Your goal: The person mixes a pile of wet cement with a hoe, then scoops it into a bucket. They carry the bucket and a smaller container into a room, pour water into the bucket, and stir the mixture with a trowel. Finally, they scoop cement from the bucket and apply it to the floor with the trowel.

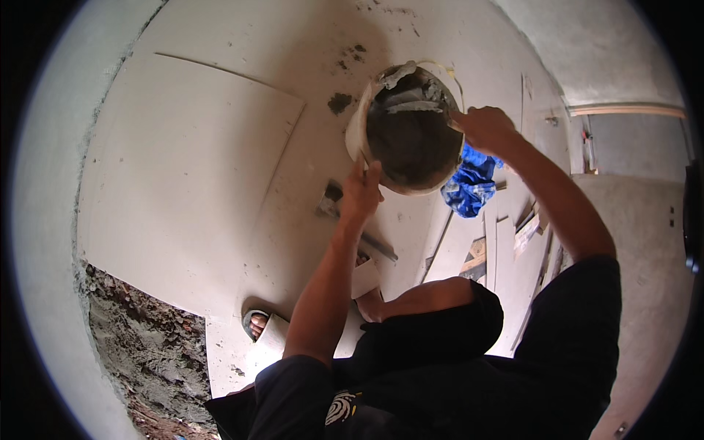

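A pale, round bucket (355, 139) stands ahead of me with its mouth tilted toward me. Dark grey wet mortar (412, 143) coats its inside, and lighter clumps cling near the far rim. My left hand (362, 192) grips the near left side of the rim, thumb up. On the right side, my right hand (482, 130) is closed at the rim, its fingers partly hidden. A pale smeared strip (414, 107) lies across the mortar; I cannot tell whether it is a tool. The bucket's thin handle (458, 82) hangs at the far right.
A crumpled blue bag (471, 183) lies right of the bucket. Large pale boards (183, 147) cover the floor, with mortar spots (339, 103). Rough dark soil (150, 345) shows at lower left. Wood scraps (477, 257) lie right. My sandalled foot (257, 323) is below. Walls stand both sides.
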Available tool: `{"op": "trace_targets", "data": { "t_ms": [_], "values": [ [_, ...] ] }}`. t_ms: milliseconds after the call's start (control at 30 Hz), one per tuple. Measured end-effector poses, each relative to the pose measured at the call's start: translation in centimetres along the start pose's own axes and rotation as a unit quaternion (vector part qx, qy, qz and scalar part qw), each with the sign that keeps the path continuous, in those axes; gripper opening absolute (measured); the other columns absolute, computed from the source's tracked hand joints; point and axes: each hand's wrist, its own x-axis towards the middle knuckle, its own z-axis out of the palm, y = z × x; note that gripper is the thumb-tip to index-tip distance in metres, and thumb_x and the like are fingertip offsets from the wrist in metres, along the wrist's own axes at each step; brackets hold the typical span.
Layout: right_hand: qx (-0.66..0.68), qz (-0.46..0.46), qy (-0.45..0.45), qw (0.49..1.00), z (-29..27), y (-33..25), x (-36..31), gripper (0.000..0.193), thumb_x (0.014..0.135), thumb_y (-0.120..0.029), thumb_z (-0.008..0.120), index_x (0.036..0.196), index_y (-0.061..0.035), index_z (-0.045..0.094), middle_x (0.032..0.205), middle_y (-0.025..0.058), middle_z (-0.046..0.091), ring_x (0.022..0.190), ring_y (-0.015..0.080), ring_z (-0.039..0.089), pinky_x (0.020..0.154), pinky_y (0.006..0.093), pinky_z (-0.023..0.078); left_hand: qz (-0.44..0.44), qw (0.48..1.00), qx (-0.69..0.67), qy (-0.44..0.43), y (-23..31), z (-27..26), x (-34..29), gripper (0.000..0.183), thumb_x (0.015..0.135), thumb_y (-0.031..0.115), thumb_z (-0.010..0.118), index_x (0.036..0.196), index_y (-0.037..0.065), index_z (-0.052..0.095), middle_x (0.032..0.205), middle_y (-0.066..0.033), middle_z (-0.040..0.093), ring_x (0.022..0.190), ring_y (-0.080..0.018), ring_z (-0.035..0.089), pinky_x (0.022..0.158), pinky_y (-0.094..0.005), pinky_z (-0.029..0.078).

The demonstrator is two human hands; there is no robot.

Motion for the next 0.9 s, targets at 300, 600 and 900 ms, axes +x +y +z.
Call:
{"op": "trace_targets", "data": {
  "t_ms": [300,600,900],
  "values": [
    [0.043,-0.022,-0.034,0.998,7.1,-4.9,1.4,0.029,0.090,-0.015,0.050,0.116,-0.0032,0.056,0.088,0.0167,0.069,0.085,0.0340,0.069,0.066,0.0427,0.056,-0.001,1.000,0.019,0.009,0.2,0.0,-0.2,0.052,0.099,0.029,0.051,0.141,0.000,0.039,0.085,-0.0036,0.058,0.052,-0.0077,0.050,0.049,-0.0237,0.044],
    [0.096,-0.165,-0.151,0.970,3.9,-5.2,-1.1,0.045,0.083,-0.020,0.059,0.124,-0.0048,0.053,0.086,0.0201,0.068,0.076,0.0342,0.069,0.064,0.0435,0.055,0.011,1.000,0.008,0.019,-0.1,0.4,-0.1,0.050,0.099,0.029,0.050,0.139,0.000,0.041,0.078,-0.0021,0.057,0.054,-0.0082,0.053,0.049,-0.0235,0.045],
    [0.616,-0.005,-0.264,0.742,4.3,-2.6,-1.0,0.042,0.087,-0.030,0.060,0.122,-0.0066,0.056,0.076,0.0088,0.062,0.056,0.0175,0.062,0.050,0.0303,0.052,0.003,1.000,-0.003,0.007,-0.3,0.2,0.1,0.048,0.099,0.029,0.050,0.139,0.003,0.042,0.077,-0.0015,0.056,0.056,-0.0081,0.054,0.050,-0.0233,0.048]
  ]
}}
